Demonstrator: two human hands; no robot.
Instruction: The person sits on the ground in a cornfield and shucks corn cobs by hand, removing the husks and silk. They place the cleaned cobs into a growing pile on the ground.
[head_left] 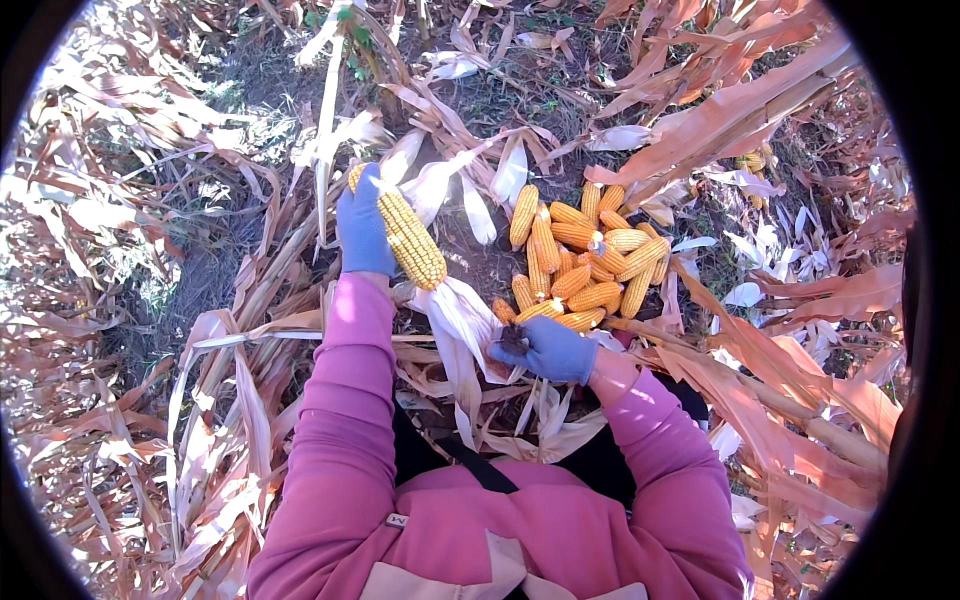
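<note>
My left hand (362, 226), in a blue glove, grips a long yellow corn cob (408, 237) around its upper part. Pale husk leaves (462, 318) hang from the cob's lower end, peeled back. In its blue glove, my right hand (551, 348) is closed on the lower end of those husks, just below the cob. A pile of several husked yellow cobs (585, 258) lies on the ground right above my right hand.
Dry brown maize stalks and leaves (770, 110) cover the ground all around. Loose white husks (510, 170) lie scattered near the pile. Bare dark soil (205, 280) shows at the left. One more cob (752, 162) lies among leaves at the upper right.
</note>
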